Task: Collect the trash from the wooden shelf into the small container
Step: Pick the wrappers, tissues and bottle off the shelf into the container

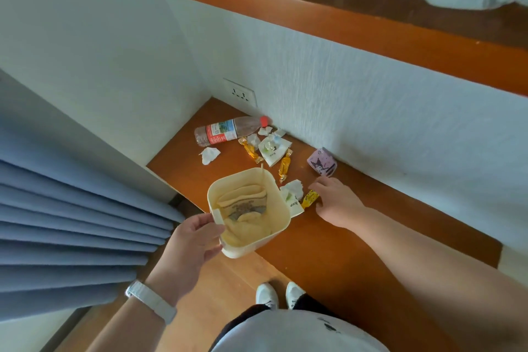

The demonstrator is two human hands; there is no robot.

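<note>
Trash is scattered on the wooden shelf near the corner: a plastic bottle lying on its side, crumpled tissues, amber candy wrappers and a white paper packet. The small container, cream-coloured, is gripped at its near rim by the left hand, thumb inside and fingers outside, and is held at the shelf's front edge. The right hand is laid open on the shelf just right of the container, fingertips touching a yellow wrapper beside a crumpled tissue; nothing is enclosed in it. A purple cartoon box stands by the wall, just beyond the right hand.
</note>
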